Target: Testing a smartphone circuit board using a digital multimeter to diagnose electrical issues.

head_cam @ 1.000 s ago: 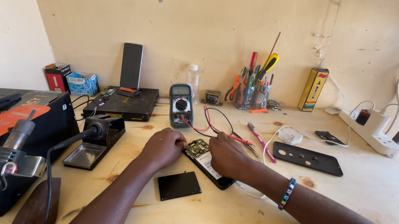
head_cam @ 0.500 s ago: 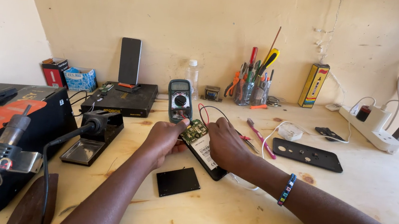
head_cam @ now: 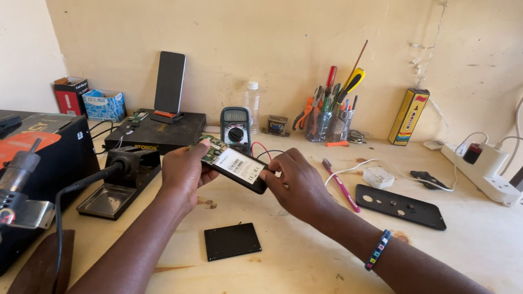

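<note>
Opened phone (head_cam: 235,164) (back cover off) held above surface (head_cam: 298,282) middle, tilted. Left hand (head_cam: 184,170) grips its left end; right hand (head_cam: 296,184) pinches right end. Black plate (head_cam: 232,241) lies flat below.

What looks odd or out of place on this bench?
The phone held between the left hand and right hand has its back off, circuit board showing. The back cover lies apart on the table, beside a pink toothbrush.
</note>
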